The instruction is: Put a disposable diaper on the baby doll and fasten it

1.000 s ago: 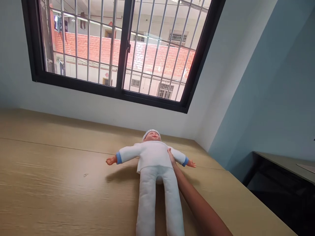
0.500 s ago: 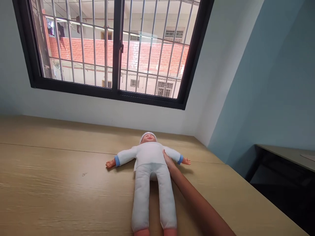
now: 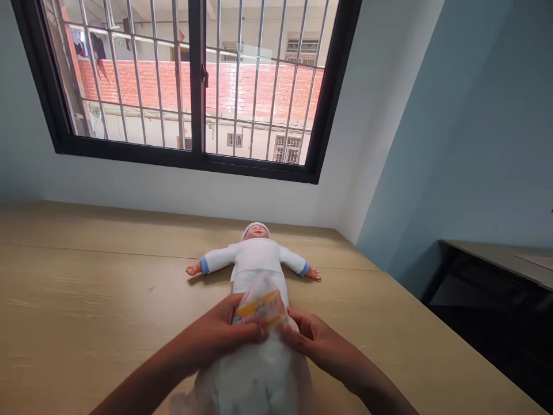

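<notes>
A baby doll [image 3: 257, 253] in white clothes with blue cuffs lies on its back on the table, arms spread. Its head, in a white cap, points toward the window. Over its legs, my left hand [image 3: 224, 325] and my right hand [image 3: 313, 337] pinch the two sides of a see-through plastic bag [image 3: 259, 369] with a yellow printed label. The bag hangs down toward me and hides most of the doll's legs. What the bag contains is blurred, so I cannot tell its kind.
The wooden table [image 3: 108, 311] runs along the wall under a barred window [image 3: 199, 86] with a dark frame. Its right edge slopes toward me. A second, darker table [image 3: 488, 256] stands beyond a gap on the right.
My right hand has left the doll's side. My left hand has come into view, and both hands now hold the plastic bag above the doll's legs. The view has shifted slightly.
</notes>
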Tool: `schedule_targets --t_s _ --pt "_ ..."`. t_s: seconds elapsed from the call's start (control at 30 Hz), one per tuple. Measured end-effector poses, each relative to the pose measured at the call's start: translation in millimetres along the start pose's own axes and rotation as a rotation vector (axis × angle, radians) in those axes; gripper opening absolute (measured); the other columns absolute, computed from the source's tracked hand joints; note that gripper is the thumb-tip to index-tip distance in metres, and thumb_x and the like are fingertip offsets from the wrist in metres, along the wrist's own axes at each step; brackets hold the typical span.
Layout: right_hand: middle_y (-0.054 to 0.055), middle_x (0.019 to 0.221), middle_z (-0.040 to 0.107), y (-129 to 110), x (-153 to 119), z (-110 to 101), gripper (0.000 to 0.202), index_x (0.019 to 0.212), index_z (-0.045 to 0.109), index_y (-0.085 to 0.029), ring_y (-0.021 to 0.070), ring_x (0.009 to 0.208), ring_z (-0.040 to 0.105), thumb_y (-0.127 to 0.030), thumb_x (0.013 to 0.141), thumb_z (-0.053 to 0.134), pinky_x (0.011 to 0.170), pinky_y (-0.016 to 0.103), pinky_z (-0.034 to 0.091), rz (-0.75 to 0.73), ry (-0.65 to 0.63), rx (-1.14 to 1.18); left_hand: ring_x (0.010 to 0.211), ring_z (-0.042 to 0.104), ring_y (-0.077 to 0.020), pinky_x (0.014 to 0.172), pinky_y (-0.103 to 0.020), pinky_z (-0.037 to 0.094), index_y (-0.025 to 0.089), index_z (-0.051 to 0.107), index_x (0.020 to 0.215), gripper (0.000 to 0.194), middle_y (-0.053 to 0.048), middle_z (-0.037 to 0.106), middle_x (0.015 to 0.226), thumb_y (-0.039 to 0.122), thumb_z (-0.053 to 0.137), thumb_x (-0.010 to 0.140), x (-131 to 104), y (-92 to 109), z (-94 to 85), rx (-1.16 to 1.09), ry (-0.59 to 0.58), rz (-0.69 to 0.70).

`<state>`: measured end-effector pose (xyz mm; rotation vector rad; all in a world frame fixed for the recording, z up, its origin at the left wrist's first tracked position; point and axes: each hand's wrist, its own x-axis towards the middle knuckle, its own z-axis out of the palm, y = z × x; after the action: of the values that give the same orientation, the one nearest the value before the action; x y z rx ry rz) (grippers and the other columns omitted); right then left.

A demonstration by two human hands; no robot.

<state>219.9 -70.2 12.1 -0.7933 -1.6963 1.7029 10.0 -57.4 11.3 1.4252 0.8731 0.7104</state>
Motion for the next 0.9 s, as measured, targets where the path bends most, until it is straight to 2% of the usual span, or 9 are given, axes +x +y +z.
schedule_targets --t_s 0.07,0.17,0.3,0.43,0.6,0.73,0.83,0.9 --pt "0.007 0.101 0.068 -3.3 6.3 1.8 0.048 0.113 0.063 -0.018 0.0257 0.102 0.060 -0.052 0.080 0.062 0.097 0.040 0.041 -0.043 0.019 0.048 0.082 0.063 -0.0203 0.068 -0.025 0.049 0.014 0.059 0.109 0.044 -0.001 0.067 0.085 0.030 0.066 0.069 10.0 24.3 -7.6 0.035 -0.039 0.003" --pt "0.008 0.098 0.068 -16.4 16.1 3.0 0.048 0.109 0.064 -0.015 0.0276 0.101 0.060 -0.046 0.074 0.070 0.095 0.039 0.042 -0.121 0.121 0.121 0.083 0.062 -0.0200 0.070 -0.026 0.049 0.015 0.057 0.112 0.048 -0.002 0.067 0.087 0.028 0.070 0.068 22.4 54.0 -17.6 0.125 -0.104 0.085" --pt "0.007 0.105 0.066 -40.9 29.3 2.7 0.048 0.112 0.059 -0.018 0.0259 0.104 0.060 -0.044 0.074 0.071 0.095 0.038 0.044 -0.280 0.282 0.187 0.082 0.061 -0.0166 0.071 -0.024 0.049 0.018 0.051 0.119 0.055 -0.001 0.064 0.091 0.028 0.072 0.070 34.1 74.1 -30.1 0.110 -0.162 0.209" --pt "0.006 0.107 0.064 -57.3 44.0 -2.3 0.042 0.112 0.055 -0.020 0.0235 0.105 0.059 -0.042 0.079 0.066 0.092 0.036 0.047 -0.389 0.411 0.078 0.083 0.060 -0.0164 0.071 -0.024 0.049 0.018 0.052 0.118 0.054 -0.001 0.064 0.090 0.029 0.074 0.070 40.4 79.2 -39.4 0.092 -0.187 0.248" --pt "0.006 0.107 0.063 -65.2 52.6 -6.8 0.045 0.121 0.047 -0.024 0.0222 0.101 0.060 -0.041 0.082 0.062 0.087 0.037 0.050 -0.401 0.465 -0.171 0.086 0.062 -0.0194 0.075 -0.027 0.050 0.018 0.055 0.117 0.048 -0.003 0.066 0.094 0.034 0.070 0.074 39.7 79.5 -47.1 0.099 -0.175 0.190" --pt "0.006 0.119 0.056 -69.4 49.5 -5.2 0.052 0.127 0.042 -0.028 0.0201 0.099 0.059 -0.042 0.081 0.062 0.084 0.036 0.051 -0.461 0.694 -0.423 0.081 0.062 -0.0175 0.068 -0.023 0.049 0.017 0.058 0.112 0.044 -0.002 0.067 0.089 0.031 0.072 0.073 30.2 76.0 -53.5 0.093 -0.103 0.170" --pt "0.004 0.117 0.056 -72.6 41.2 -0.8 0.042 0.117 0.049 -0.029 0.0191 0.101 0.057 -0.040 0.080 0.064 0.082 0.032 0.050 -0.536 0.798 -0.619 0.078 0.061 -0.0162 0.065 -0.022 0.048 0.018 0.058 0.111 0.043 -0.001 0.066 0.087 0.030 0.073 0.072 20.2 75.9 -55.3 0.079 -0.076 0.175" --pt "0.001 0.106 0.060 -73.0 34.3 5.0 0.024 0.102 0.056 -0.027 0.0180 0.098 0.057 -0.038 0.081 0.063 0.079 0.030 0.049 -0.562 0.787 -0.748 0.079 0.061 -0.0164 0.065 -0.022 0.048 0.019 0.057 0.113 0.042 -0.001 0.065 0.086 0.032 0.071 0.075 14.7 77.4 -53.9 0.076 -0.061 0.169"
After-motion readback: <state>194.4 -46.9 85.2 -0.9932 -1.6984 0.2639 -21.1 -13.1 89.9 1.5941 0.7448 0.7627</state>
